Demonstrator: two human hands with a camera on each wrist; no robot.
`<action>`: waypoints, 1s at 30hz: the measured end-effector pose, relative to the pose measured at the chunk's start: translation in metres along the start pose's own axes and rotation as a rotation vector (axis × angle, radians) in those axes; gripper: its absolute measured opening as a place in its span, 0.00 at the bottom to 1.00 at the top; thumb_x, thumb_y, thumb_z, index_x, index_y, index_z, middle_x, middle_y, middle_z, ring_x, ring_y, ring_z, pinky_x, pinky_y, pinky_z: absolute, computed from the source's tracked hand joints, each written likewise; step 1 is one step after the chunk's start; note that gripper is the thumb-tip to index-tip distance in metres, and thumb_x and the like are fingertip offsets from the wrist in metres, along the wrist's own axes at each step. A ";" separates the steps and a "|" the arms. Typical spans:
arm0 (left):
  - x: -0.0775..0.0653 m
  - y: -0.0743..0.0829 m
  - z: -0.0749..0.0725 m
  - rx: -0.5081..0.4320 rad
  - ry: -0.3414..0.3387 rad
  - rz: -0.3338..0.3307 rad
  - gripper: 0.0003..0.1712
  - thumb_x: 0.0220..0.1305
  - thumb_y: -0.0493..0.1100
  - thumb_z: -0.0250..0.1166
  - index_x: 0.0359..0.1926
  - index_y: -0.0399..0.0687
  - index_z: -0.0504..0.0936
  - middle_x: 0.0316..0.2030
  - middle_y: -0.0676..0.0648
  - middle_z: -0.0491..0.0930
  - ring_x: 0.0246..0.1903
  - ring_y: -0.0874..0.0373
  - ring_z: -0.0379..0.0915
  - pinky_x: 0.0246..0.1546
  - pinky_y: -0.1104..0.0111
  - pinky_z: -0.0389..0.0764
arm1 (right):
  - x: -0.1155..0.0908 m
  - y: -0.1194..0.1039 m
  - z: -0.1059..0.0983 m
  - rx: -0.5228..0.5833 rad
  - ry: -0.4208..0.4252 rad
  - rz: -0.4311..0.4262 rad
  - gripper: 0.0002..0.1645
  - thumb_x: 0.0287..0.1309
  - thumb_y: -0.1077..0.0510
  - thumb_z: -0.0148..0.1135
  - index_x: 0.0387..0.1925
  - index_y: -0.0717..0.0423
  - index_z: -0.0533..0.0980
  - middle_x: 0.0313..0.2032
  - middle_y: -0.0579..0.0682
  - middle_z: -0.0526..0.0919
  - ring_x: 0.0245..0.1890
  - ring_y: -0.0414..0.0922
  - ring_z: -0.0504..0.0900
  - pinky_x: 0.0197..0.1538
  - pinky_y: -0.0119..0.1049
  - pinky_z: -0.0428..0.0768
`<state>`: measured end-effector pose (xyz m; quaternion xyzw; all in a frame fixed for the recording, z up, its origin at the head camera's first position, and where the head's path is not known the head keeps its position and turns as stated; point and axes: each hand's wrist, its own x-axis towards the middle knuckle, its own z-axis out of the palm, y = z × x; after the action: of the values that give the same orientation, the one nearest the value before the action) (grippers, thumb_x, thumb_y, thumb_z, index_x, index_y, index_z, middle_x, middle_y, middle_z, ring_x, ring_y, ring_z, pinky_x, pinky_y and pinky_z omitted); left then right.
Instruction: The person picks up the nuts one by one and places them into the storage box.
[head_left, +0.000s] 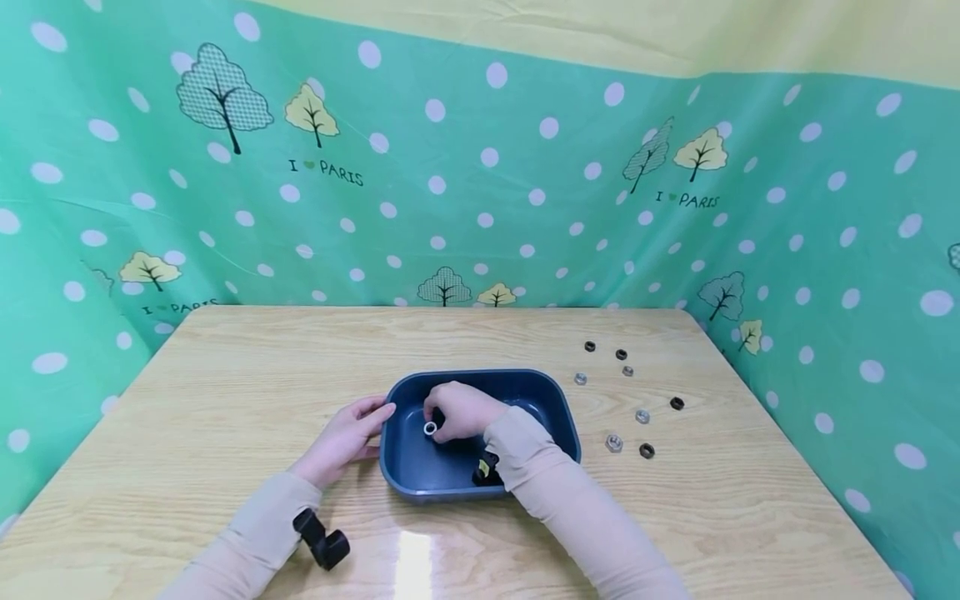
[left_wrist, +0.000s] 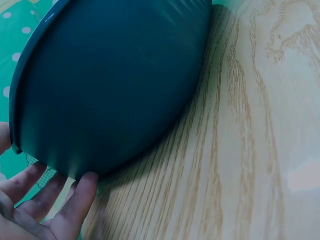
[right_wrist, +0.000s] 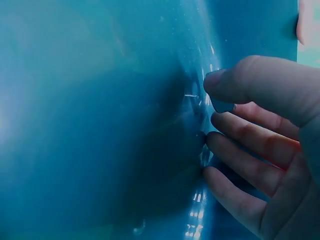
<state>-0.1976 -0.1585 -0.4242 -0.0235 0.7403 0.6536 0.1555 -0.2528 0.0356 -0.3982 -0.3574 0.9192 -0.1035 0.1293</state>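
Note:
A dark blue plastic tub (head_left: 480,493) stands on the table in the head view. At its left side my left hand (head_left: 352,435) grips the wall, one digit at the rim and other fingertips (left_wrist: 89,180) against the outside. My right hand (head_left: 467,410) reaches inside the tub, thumb and forefinger bent towards each other. A silver nut (head_left: 430,422), its ring facing up, is pinched at those fingertips. In the right wrist view the right hand (right_wrist: 265,150) is close to the tub's glossy inner surface (right_wrist: 100,165); the nut cannot be made out clearly there.
Right of the tub lie several loose nuts, some silver like this nut (head_left: 614,443), others black like this one (head_left: 647,451). Black wrist mounts (head_left: 322,540) sit on both sleeves. A green dotted curtain (head_left: 480,200) hangs behind and beside the wooden table (head_left: 247,375).

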 end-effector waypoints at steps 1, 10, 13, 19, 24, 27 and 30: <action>0.000 0.001 0.001 0.001 -0.001 0.001 0.32 0.71 0.51 0.51 0.66 0.34 0.61 0.62 0.32 0.66 0.54 0.49 0.73 0.48 0.57 0.81 | 0.000 0.000 -0.001 -0.008 0.003 0.001 0.07 0.49 0.56 0.70 0.31 0.49 0.79 0.36 0.42 0.78 0.33 0.38 0.72 0.35 0.25 0.72; 0.000 0.003 0.003 0.015 -0.017 0.000 0.33 0.71 0.53 0.51 0.66 0.34 0.61 0.63 0.32 0.66 0.55 0.48 0.73 0.50 0.56 0.80 | -0.002 -0.001 -0.002 -0.077 0.039 0.020 0.08 0.49 0.56 0.70 0.33 0.49 0.81 0.34 0.42 0.78 0.32 0.37 0.72 0.36 0.25 0.74; -0.002 0.002 0.003 0.020 -0.012 -0.002 0.33 0.72 0.53 0.50 0.66 0.33 0.60 0.63 0.31 0.66 0.54 0.48 0.73 0.50 0.56 0.80 | -0.002 -0.002 -0.001 -0.102 0.041 0.006 0.07 0.49 0.56 0.70 0.32 0.49 0.81 0.33 0.41 0.78 0.31 0.36 0.72 0.35 0.25 0.73; -0.004 0.001 0.003 0.016 -0.016 0.003 0.34 0.71 0.53 0.51 0.67 0.33 0.60 0.63 0.31 0.65 0.56 0.47 0.72 0.50 0.56 0.80 | -0.002 -0.002 -0.001 -0.123 0.034 0.011 0.07 0.50 0.56 0.70 0.33 0.49 0.81 0.32 0.41 0.78 0.30 0.36 0.72 0.34 0.25 0.73; -0.004 0.001 0.003 0.015 -0.014 0.004 0.34 0.71 0.54 0.51 0.66 0.33 0.60 0.63 0.31 0.66 0.56 0.48 0.73 0.50 0.56 0.80 | -0.002 -0.002 -0.001 -0.127 0.036 0.007 0.07 0.50 0.56 0.70 0.34 0.49 0.81 0.34 0.41 0.78 0.31 0.36 0.72 0.35 0.25 0.74; -0.004 0.001 0.003 0.017 -0.010 0.003 0.33 0.71 0.54 0.51 0.66 0.34 0.61 0.62 0.31 0.67 0.55 0.49 0.74 0.50 0.56 0.81 | -0.003 -0.003 -0.002 -0.117 0.034 0.005 0.09 0.50 0.55 0.70 0.36 0.48 0.81 0.35 0.41 0.79 0.32 0.36 0.73 0.36 0.25 0.74; -0.004 0.001 0.003 0.015 -0.004 -0.001 0.33 0.71 0.54 0.51 0.66 0.34 0.61 0.62 0.32 0.67 0.54 0.50 0.74 0.49 0.56 0.81 | -0.003 -0.003 -0.002 -0.084 0.030 0.010 0.13 0.50 0.55 0.70 0.40 0.48 0.80 0.37 0.41 0.81 0.34 0.35 0.74 0.40 0.25 0.76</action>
<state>-0.1934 -0.1564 -0.4224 -0.0213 0.7448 0.6481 0.1574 -0.2492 0.0359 -0.3948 -0.3562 0.9263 -0.0697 0.1010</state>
